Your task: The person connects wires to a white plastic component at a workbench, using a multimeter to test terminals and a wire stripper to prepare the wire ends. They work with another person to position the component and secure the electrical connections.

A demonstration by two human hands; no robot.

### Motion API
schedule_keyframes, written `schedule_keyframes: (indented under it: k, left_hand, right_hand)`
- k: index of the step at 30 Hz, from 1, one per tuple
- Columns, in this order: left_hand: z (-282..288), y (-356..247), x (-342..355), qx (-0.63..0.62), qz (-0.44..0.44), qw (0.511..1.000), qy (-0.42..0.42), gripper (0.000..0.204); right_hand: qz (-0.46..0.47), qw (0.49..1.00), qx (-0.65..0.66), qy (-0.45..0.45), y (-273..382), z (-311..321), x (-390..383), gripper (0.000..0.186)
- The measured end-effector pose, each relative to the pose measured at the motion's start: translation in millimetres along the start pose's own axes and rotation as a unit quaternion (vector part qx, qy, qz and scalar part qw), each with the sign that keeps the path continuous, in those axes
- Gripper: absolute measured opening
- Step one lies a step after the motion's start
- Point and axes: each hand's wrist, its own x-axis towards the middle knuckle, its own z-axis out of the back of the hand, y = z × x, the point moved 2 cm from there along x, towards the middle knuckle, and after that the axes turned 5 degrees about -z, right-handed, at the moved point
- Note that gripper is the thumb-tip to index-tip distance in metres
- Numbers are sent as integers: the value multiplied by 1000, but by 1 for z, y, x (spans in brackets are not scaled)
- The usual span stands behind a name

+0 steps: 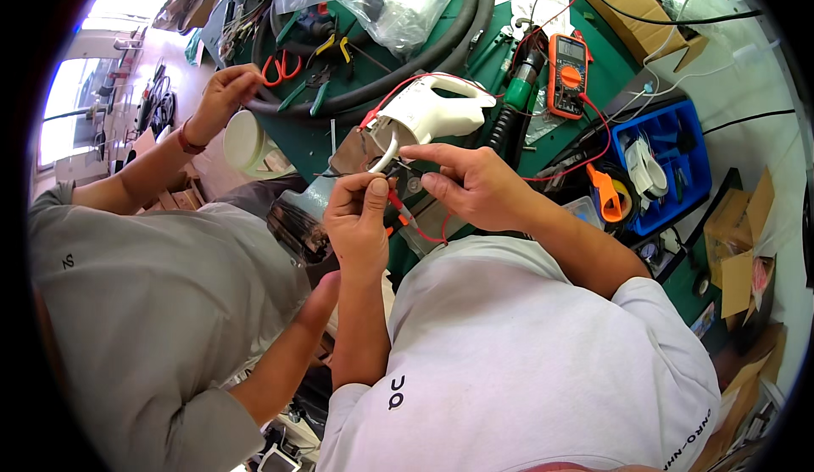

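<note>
My left hand [358,218] is closed in a pinch near the free end of a white cable [386,153]; what sits between the fingertips is too small to make out. Beside it, a red test probe [401,204] slants down with its red lead. My right hand [479,186] has its index finger stretched toward the cable, with the thumb apart and thin dark wires near the fingertips. The cable comes out of the open end of a white plastic housing [424,120] with a loop handle, lying on the green bench top [543,146].
An orange multimeter [566,75] lies at the right, beyond a blue bin [691,154] of parts. Thick black hose [373,95] curls around pliers [318,82] and red-handled scissors [281,69]. At left stands a co-worker in a grey shirt [161,277], one hand raised near the scissors.
</note>
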Motion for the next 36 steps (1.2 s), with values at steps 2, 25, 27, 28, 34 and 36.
schedule_keyframes:
  k: [2, 25, 27, 28, 34, 36]
  left_hand:
    - [0, 0, -1, 20, -8, 1000, 15, 18]
    - [5, 7, -3, -5, -33, 999, 29, 13]
    - [5, 6, -5, 12, -36, 999, 30, 11]
    - [5, 6, -5, 9, -39, 999, 31, 11]
    - [5, 8, -8, -19, -48, 998, 31, 10]
    - [6, 11, -7, -40, -51, 997, 37, 10]
  right_hand:
    - [-10, 999, 39, 7, 0, -1, -1, 33]
    - [-95, 968, 227, 58, -8, -4, -1, 34]
    - [-89, 970, 220, 48, -9, -6, -2, 34]
    - [-87, 971, 218, 43, -8, -6, -3, 34]
    - [-80, 974, 209, 45, -15, -7, -4, 35]
    - [-76, 972, 217, 42, -16, -8, -4, 35]
